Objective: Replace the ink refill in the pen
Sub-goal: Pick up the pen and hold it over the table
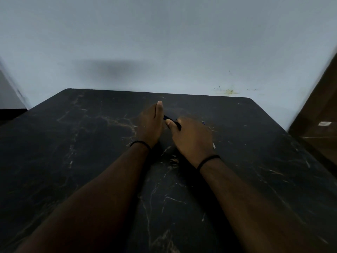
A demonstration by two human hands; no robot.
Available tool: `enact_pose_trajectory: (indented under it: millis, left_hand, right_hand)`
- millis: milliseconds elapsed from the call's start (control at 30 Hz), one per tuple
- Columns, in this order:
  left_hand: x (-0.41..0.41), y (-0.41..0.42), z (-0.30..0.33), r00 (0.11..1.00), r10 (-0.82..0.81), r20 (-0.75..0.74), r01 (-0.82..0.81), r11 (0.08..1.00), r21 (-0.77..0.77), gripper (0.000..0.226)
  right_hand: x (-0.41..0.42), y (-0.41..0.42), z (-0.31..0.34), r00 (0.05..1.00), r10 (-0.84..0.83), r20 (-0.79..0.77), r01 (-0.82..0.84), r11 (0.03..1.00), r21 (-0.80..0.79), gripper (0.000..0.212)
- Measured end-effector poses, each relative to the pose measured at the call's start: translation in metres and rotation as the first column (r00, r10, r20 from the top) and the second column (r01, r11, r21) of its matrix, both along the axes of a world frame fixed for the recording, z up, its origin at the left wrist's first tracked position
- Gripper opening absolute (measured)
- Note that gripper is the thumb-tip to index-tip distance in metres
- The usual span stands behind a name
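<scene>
Both hands meet over the middle of the dark marbled table (91, 143), with the pen (172, 121) bridged between them. The left hand (150, 125) shows its back edge, so I cannot tell how its fingers lie, though one end of the pen runs into it. The right hand (191, 137) has its thumb and fingers curled round the other end. A thin white stick (214, 146), possibly a refill, peeks out just beside the right hand. The pen looks light, stiff and smooth, likely slippery. It is best gripped firmly near the joint, one hand on each half. A refill would bend easily, so it should be held close to its end.
</scene>
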State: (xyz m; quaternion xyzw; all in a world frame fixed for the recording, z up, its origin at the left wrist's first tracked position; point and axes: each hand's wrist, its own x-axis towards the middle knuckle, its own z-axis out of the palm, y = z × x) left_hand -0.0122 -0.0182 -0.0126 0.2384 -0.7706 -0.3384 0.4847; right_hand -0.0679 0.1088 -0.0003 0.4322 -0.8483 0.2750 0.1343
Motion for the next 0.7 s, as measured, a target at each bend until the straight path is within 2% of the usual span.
enact_pose_trajectory:
  millis: [67, 167, 333, 433, 533, 700]
  left_hand:
    - [0.000, 0.001, 0.003, 0.999, 0.037, -0.027, -0.036, 0.998, 0.051, 0.045]
    - [0.001, -0.003, 0.007, 0.984, 0.175, -0.026, -0.172, 0.980, 0.100, 0.049]
    - [0.011, -0.012, 0.007, 0.920, 0.324, 0.222, -0.330, 0.944, -0.010, 0.052]
    - [0.017, -0.015, 0.010, 0.822, 0.384, 0.421, -0.394, 0.917, -0.066, 0.048]
    - [0.025, -0.022, 0.012, 0.676, 0.420, 0.605, -0.419, 0.895, -0.153, 0.042]
    - [0.029, -0.030, 0.004, 0.502, 0.470, 0.726, -0.397, 0.871, -0.290, 0.048]
  right_hand:
    - [-0.001, 0.001, 0.001, 1.000, -0.006, -0.002, 0.006, 1.000, 0.009, 0.045]
    - [-0.003, 0.004, 0.001, 1.000, -0.021, 0.006, 0.021, 1.000, 0.006, 0.047]
    - [-0.003, 0.006, 0.003, 0.999, -0.038, 0.028, 0.040, 0.997, -0.064, 0.039]
    - [-0.003, 0.006, 0.003, 0.998, -0.032, 0.051, 0.037, 0.996, -0.084, 0.038]
    - [-0.003, 0.006, 0.003, 0.998, -0.033, 0.048, 0.038, 0.994, -0.104, 0.039]
    - [0.000, 0.008, 0.003, 0.998, -0.018, 0.061, 0.024, 0.994, -0.106, 0.034]
